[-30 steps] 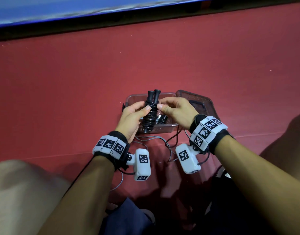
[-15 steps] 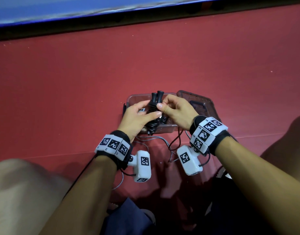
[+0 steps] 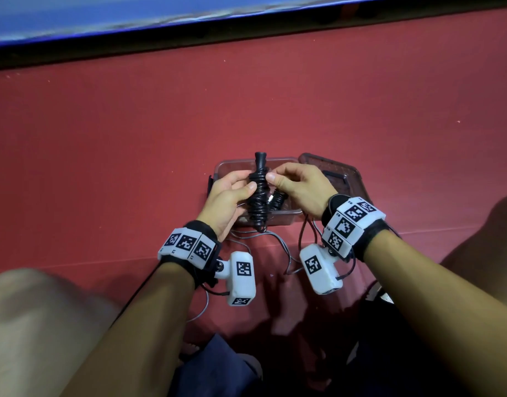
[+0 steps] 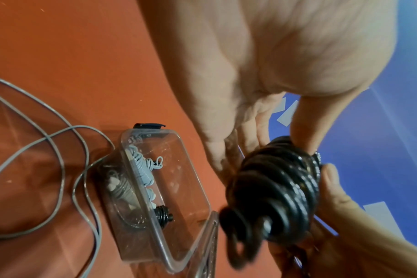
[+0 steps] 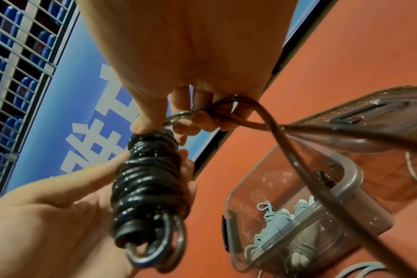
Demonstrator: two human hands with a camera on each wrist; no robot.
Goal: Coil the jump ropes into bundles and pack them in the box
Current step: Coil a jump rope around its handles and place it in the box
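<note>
nearest, grey cables (image 3: 275,239) loop over the red floor (image 3: 103,138) in front of the clear plastic box (image 3: 284,217). the box stands open; inside it lie a pale grey coiled rope bundle (image 4: 141,169) and a black coiled bundle (image 4: 163,215), side by side along the bottom. its clear lid (image 3: 341,173) lies just beside the box on the right, touching its rim.

above the box both hands hold the black jump rope bundle (image 3: 258,193). the left hand (image 3: 226,199) grips its middle, thumb across the front and fingers curled behind. the right hand (image 3: 298,184) pinches the upper turns between thumb and forefinger, and its other fingers curl round a dark strand (image 5: 262,112) that trails off toward the lid.

the bundle's long axis runs near to far, roughly upright in the head view: the handle end (image 3: 260,160) points away from the person, over the box's far wall, and the looped end (image 5: 155,257) points back toward the person, hanging over the near wall.

farther off, the floor ends at a dark strip below a blue board (image 3: 103,21).
</note>
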